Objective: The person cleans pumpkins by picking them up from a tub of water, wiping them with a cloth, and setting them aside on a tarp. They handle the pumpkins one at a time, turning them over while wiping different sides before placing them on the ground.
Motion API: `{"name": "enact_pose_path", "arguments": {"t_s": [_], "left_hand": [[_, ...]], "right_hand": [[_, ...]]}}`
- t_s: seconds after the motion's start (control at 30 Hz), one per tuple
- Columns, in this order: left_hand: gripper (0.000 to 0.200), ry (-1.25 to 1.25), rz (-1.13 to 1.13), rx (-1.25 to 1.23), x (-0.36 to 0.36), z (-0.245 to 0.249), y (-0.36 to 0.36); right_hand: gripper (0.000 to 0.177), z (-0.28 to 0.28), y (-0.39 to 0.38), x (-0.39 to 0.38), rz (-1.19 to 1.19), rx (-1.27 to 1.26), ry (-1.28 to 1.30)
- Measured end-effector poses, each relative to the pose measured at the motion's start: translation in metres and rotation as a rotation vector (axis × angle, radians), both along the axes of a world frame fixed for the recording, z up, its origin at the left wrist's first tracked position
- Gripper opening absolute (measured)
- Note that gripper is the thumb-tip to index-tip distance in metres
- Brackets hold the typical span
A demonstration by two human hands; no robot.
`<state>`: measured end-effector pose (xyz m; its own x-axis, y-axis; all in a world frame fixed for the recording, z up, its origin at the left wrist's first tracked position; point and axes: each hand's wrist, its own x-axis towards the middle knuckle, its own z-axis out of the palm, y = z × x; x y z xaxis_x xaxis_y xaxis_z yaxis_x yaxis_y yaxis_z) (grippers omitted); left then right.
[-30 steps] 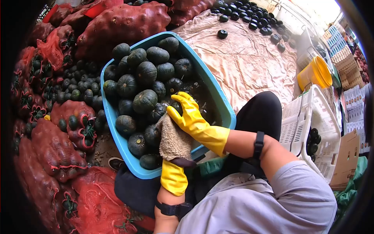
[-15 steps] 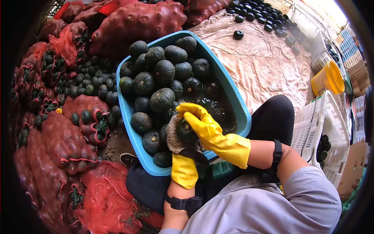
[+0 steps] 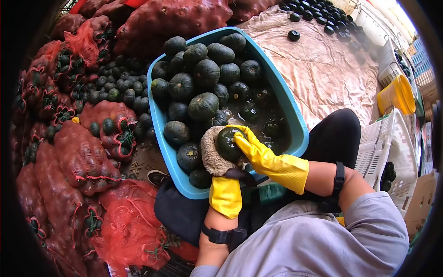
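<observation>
Between my two hands is a dark green, wet kabocha squash (image 3: 227,144), over the near end of the blue tub (image 3: 302,131). My left hand (image 3: 225,196), in a yellow rubber glove, wears a beige fluffy mitt (image 3: 213,154) that curves round the squash's left side and underside; the fingers inside are hidden. From the right, my right hand (image 3: 258,154), in a matching yellow glove, is closed on the squash with its fingers over the top and right side. Many more kabocha squashes (image 3: 203,106) are piled in the tub, and some sit in murky water (image 3: 277,144).
Red mesh sacks (image 3: 85,157) of produce crowd the left, with loose small squashes (image 3: 129,96) among them. A pale sheet (image 3: 318,69) at upper right bears dark squashes (image 3: 294,35). Right of my knee stand a white crate (image 3: 376,143) and a yellow bucket (image 3: 394,97).
The squash has turned and tilted between my hands, so its glossy side shows more. My right fingers have shifted from over its top towards its right side. The whole view has shifted slightly.
</observation>
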<state>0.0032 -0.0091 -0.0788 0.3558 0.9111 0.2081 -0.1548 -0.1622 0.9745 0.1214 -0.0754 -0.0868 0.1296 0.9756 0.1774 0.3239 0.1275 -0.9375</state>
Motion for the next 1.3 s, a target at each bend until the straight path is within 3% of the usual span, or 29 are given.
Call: {"name": "enact_pose_path", "arguments": {"t_s": [0.07, 0.1, 0.13, 0.17, 0.2, 0.27, 0.33, 0.37, 0.43, 0.47, 0.5, 0.53, 0.57, 0.6, 0.67, 0.7, 0.77, 0.83, 0.87, 0.97, 1.07, 1.17, 1.27, 1.3], "left_hand": [[0.037, 0.127, 0.067, 0.16, 0.005, 0.006, 0.001], [0.046, 0.325, 0.116, 0.397, 0.003, 0.027, 0.001], [0.055, 0.523, 0.162, 0.634, -0.001, 0.039, 0.003], [0.057, 0.563, 0.177, 0.729, -0.013, 0.027, 0.003], [0.06, 0.64, 0.108, 0.777, -0.02, 0.029, 0.013], [0.07, 0.482, 0.008, 0.484, -0.029, 0.035, 0.011], [0.048, 0.166, -0.107, 0.138, -0.02, 0.015, 0.01], [0.038, 0.005, -0.134, -0.031, -0.016, 0.005, 0.01], [0.031, -0.431, -0.162, -0.511, 0.003, 0.029, 0.004], [0.024, -0.412, -0.119, -0.641, 0.009, 0.035, 0.007], [0.022, 0.103, 0.019, -0.131, 0.012, 0.05, 0.0], [0.022, 0.609, 0.154, 0.389, 0.014, 0.062, -0.005], [0.024, 0.567, 0.268, 0.563, 0.01, 0.049, -0.006], [0.023, 0.562, 0.28, 0.658, 0.003, 0.044, -0.004], [0.021, 0.459, 0.136, 0.461, -0.01, 0.039, 0.006], [0.02, 0.333, 0.047, 0.236, -0.014, 0.034, 0.01], [0.019, 0.119, -0.042, -0.137, -0.013, 0.025, 0.015], [0.017, 0.072, -0.041, -0.243, 0.0, 0.029, 0.009], [0.017, 0.129, -0.014, -0.195, 0.008, 0.032, 0.006], [0.015, 0.341, 0.063, -0.002, 0.025, 0.039, -0.004], [0.024, 0.469, 0.14, 0.266, 0.021, 0.044, -0.012], [0.032, 0.55, 0.211, 0.52, 0.014, 0.038, -0.014], [0.029, 0.543, 0.19, 0.588, -0.001, 0.016, -0.007], [0.029, 0.547, 0.14, 0.566, -0.006, 0.017, -0.006]], "right_hand": [[0.062, 0.013, 0.007, 0.006, -0.076, -0.184, 0.227], [0.067, 0.025, 0.009, 0.016, -0.052, -0.197, 0.095], [0.073, 0.043, 0.007, 0.026, 0.001, -0.091, -0.308], [0.08, 0.073, 0.004, 0.028, 0.127, -0.085, -0.288], [0.08, 0.071, 0.0, 0.025, 0.121, -0.09, -0.359], [0.08, 0.073, -0.002, 0.026, 0.157, -0.106, -0.222], [0.066, 0.08, 0.003, 0.014, 0.068, -0.296, 0.049], [0.065, 0.041, -0.002, 0.014, 0.091, -0.131, -0.274], [0.066, -0.034, -0.011, 0.014, -0.088, 0.238, -0.997], [0.068, -0.024, -0.005, 0.012, -0.063, 0.084, -0.693], [0.071, -0.013, 0.001, 0.01, -0.086, -0.044, -0.385], [0.076, 0.01, 0.014, 0.01, -0.086, -0.211, 0.21], [0.079, 0.039, 0.006, 0.017, -0.131, -0.04, -0.32], [0.08, 0.046, 0.01, 0.019, 0.025, 0.091, -0.268], [0.081, 0.082, 0.005, 0.013, 0.1, -0.148, -0.339], [0.073, 0.073, 0.004, 0.017, 0.145, -0.013, -0.316], [0.065, 0.059, 0.006, 0.012, 0.071, -0.058, -0.083], [0.054, 0.038, 0.019, 0.006, -0.004, -0.09, 0.083], [0.051, 0.027, 0.024, 0.002, -0.078, -0.228, 0.333], [0.053, 0.0, 0.023, -0.004, -0.481, 0.152, -0.279], [0.06, 0.012, 0.019, 0.013, -0.289, 0.271, -0.304], [0.061, 0.024, 0.0, -0.003, -0.3, 0.208, -0.3], [0.058, 0.05, -0.019, -0.006, -0.166, -0.108, -0.15], [0.048, 0.043, -0.026, 0.005, 0.031, 0.018, -0.42]]}}
